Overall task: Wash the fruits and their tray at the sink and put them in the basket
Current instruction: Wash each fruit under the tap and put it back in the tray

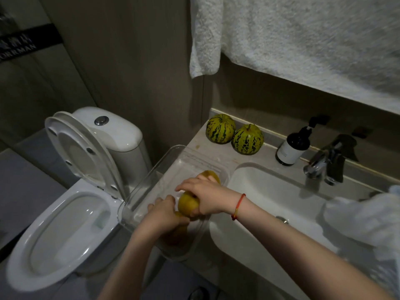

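Both hands, left (165, 210) and right (205, 197), clamped on smooth yellow-green fruits (187, 204) inside clear tray (149, 174).

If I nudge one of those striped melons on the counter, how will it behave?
The striped melons look round, so one would probably roll. They sit touching, so pushing one likely shifts the other. The counter looks smooth, offering little grip.

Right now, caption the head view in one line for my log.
Both hands, left hand and right hand, reach into the clear tray beside the sink; the right grips a yellow fruit.
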Demonstrator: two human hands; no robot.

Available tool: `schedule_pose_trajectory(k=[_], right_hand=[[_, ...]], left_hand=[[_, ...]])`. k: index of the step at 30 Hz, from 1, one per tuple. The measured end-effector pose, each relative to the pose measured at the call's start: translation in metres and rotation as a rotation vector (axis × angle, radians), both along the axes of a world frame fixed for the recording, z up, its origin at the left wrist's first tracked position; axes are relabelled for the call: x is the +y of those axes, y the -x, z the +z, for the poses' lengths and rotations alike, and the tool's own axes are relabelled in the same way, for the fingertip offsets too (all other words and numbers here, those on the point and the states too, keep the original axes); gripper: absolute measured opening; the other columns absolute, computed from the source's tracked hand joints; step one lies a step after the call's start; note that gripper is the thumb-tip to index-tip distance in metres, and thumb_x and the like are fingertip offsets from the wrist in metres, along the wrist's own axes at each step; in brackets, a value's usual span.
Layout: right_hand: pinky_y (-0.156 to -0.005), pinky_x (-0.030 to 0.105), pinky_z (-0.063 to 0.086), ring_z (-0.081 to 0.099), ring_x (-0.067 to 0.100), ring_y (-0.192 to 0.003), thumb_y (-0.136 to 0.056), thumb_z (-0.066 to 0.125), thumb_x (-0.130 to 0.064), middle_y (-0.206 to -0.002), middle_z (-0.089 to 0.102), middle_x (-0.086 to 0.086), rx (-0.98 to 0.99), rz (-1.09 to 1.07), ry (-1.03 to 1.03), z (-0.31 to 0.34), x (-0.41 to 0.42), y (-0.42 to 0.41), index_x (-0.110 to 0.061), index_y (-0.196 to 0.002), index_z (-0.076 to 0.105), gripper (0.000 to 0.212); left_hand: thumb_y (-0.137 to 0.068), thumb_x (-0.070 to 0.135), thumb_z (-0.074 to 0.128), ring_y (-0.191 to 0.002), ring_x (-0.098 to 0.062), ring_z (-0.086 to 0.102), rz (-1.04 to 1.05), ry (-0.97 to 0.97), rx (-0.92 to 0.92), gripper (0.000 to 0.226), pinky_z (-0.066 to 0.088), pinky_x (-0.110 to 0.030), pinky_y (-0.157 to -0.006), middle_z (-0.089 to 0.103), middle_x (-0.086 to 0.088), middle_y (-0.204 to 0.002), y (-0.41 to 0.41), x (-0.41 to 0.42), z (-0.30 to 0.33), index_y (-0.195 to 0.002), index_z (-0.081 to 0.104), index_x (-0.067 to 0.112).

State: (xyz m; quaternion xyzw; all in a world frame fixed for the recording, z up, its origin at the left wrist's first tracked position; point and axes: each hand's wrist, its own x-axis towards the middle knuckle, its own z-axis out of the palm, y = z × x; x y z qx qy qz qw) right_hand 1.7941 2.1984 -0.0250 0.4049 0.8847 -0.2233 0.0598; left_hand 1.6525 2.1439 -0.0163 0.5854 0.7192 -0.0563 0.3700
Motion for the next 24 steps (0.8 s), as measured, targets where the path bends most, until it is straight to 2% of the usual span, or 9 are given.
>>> schedule_pose_trajectory(k=[3,6,8,11,13,15,17,19,24], right_hand=[[-0.106,0.039,0.034,0.042,0.018,-0.124,-0.083,0.065,-0.029,-0.135,0.050,-0.001,0.261,-0.137,0.005,0.014,0.018,-0.017,-0.025,-0.131,0.049,0.051],[-0.101,0.031,0.040,0.050,0.019,-0.116,-0.084,0.065,-0.019,-0.126,0.055,0.004,0.519,-0.562,-0.167,0.020,0.048,-0.047,-0.015,-0.125,0.054,0.043],[-0.097,0.028,0.036,0.050,0.025,-0.116,-0.082,0.067,-0.018,-0.124,0.055,0.011,0.511,-0.845,-0.285,0.017,0.072,-0.073,-0.010,-0.126,0.050,0.048],[-0.101,0.038,0.036,0.043,0.037,-0.123,-0.077,0.073,-0.030,-0.132,0.046,0.021,0.394,-1.097,-0.188,0.003,0.103,-0.110,-0.004,-0.138,0.033,0.078],[-0.105,0.040,0.035,0.038,0.038,-0.129,-0.072,0.077,-0.040,-0.141,0.037,0.022,0.334,-1.160,-0.098,-0.008,0.116,-0.126,-0.003,-0.145,0.020,0.100],[-0.104,0.038,0.035,0.038,0.035,-0.131,-0.067,0.081,-0.043,-0.144,0.036,0.020,0.359,-1.188,-0.054,-0.017,0.125,-0.136,-0.003,-0.145,0.018,0.108],[-0.105,0.037,0.036,0.039,0.033,-0.131,-0.063,0.084,-0.040,-0.145,0.036,0.017,0.413,-1.196,-0.001,-0.025,0.133,-0.141,-0.005,-0.145,0.018,0.111],[-0.104,0.035,0.037,0.042,0.031,-0.129,-0.061,0.086,-0.035,-0.142,0.040,0.014,0.474,-1.199,0.038,-0.032,0.138,-0.142,-0.007,-0.145,0.020,0.111],[-0.084,0.019,0.037,0.052,0.024,-0.117,-0.060,0.087,-0.015,-0.127,0.053,0.010,0.667,-1.213,0.048,-0.045,0.141,-0.137,-0.009,-0.134,0.032,0.092]], left_hand=[[-0.084,0.033,0.067,-0.120,-0.026,0.050,0.068,-0.139,-0.095,0.058,0.041,-0.032,-0.098,0.051,-0.011,-0.133,-0.001,0.030,0.018,-0.134,0.044,0.013],[-0.086,0.020,0.065,-0.112,-0.025,0.055,0.132,-0.377,-0.235,0.041,0.040,-0.025,-0.085,0.058,-0.012,-0.123,-0.021,0.078,0.033,-0.125,0.054,0.010],[-0.085,0.014,0.066,-0.112,-0.027,0.055,0.085,-0.446,-0.317,0.043,0.040,-0.024,-0.085,0.058,-0.014,-0.123,-0.047,0.114,0.037,-0.126,0.054,0.008],[-0.084,0.006,0.064,-0.114,-0.033,0.056,0.057,-0.343,-0.467,0.048,0.041,-0.026,-0.088,0.058,-0.021,-0.123,-0.101,0.162,0.027,-0.130,0.050,0.005],[-0.085,0.005,0.063,-0.111,-0.037,0.057,0.128,-0.255,-0.570,0.039,0.046,-0.035,-0.091,0.059,-0.025,-0.119,-0.134,0.186,0.015,-0.123,0.054,0.003],[-0.087,0.007,0.060,-0.105,-0.032,0.059,0.202,-0.211,-0.626,0.023,0.046,-0.034,-0.088,0.060,-0.022,-0.113,-0.156,0.199,0.003,-0.110,0.058,0.005],[-0.088,0.007,0.057,-0.109,-0.032,0.058,0.295,-0.192,-0.684,0.031,0.047,-0.035,-0.092,0.059,-0.022,-0.119,-0.171,0.207,-0.009,-0.119,0.054,0.001],[-0.088,0.008,0.057,-0.114,-0.033,0.056,0.356,-0.214,-0.667,0.039,0.045,-0.037,-0.097,0.059,-0.021,-0.124,-0.179,0.213,-0.018,-0.127,0.052,0.002],[-0.087,0.007,0.055,-0.116,-0.032,0.054,0.452,-0.272,-0.663,0.042,0.042,-0.034,-0.099,0.059,-0.018,-0.126,-0.188,0.215,-0.027,-0.129,0.054,0.007]])
